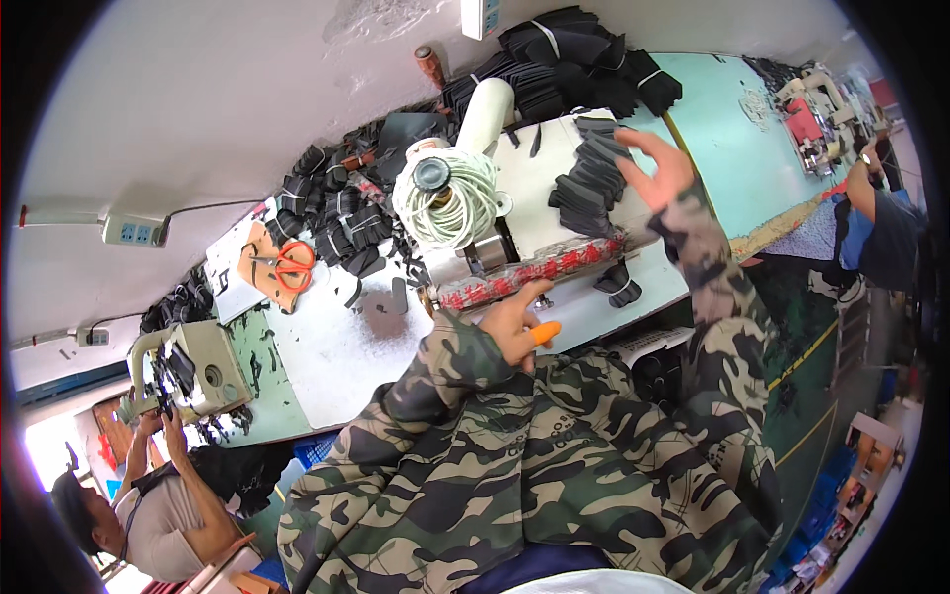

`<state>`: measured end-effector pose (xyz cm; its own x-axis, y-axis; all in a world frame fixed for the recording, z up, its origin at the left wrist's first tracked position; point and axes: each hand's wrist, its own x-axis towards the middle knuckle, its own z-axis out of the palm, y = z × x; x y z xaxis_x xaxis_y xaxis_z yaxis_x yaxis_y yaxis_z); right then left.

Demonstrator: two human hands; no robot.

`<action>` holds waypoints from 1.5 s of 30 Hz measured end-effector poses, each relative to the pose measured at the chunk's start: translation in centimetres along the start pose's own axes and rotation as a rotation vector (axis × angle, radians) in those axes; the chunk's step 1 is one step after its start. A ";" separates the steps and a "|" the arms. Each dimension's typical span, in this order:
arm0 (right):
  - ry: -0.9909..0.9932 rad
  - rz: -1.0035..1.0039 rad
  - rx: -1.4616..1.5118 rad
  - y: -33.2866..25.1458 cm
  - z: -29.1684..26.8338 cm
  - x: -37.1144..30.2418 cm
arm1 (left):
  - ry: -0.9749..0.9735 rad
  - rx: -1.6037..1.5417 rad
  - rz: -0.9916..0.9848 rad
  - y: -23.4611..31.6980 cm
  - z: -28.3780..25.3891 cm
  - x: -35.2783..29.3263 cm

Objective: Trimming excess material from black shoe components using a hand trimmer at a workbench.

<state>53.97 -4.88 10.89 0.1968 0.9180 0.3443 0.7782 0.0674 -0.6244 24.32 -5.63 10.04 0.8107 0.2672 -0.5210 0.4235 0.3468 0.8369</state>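
Note:
My left hand [511, 329] is at the near edge of a machine, just below a bar [534, 271] wrapped in red-marked covering. An orange finger cover [545, 333] is on one of its digits, and its fingers are apart with nothing visible in them. Farther right, my right hand [661, 170] is beside a fanned stack of dark grey strips [592, 176] on the machine's pale top [529, 203]. Thumb and fingers are spread at the stack's right edge; whether they touch it I cannot tell. A coil of white cord [470, 213] sits on the machine.
Orange-handled scissors [295, 265] lie left of tied black bundles [341, 213]. Stacked black sheets [554, 49] stand at the back. A small black bundle [618, 285] lies below the bar. People work at machines left [188, 371] and right [813, 119].

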 end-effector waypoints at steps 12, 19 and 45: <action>-0.593 0.091 -0.604 -2.8 3.2 1.6 | 0.315 -0.002 0.104 0.8 0.7 4.0; -0.679 0.087 -0.702 -4.2 4.4 1.2 | 0.397 0.103 0.185 2.2 0.6 5.3; -0.481 0.612 1.490 -15.6 8.7 -18.2 | 0.196 0.529 0.789 -0.5 1.1 -5.0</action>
<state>33.05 -19.22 8.32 -0.1710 0.9560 -0.2386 -0.5976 -0.2931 -0.7463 20.53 -8.17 12.38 0.8781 0.4114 0.2443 -0.0476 -0.4328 0.9002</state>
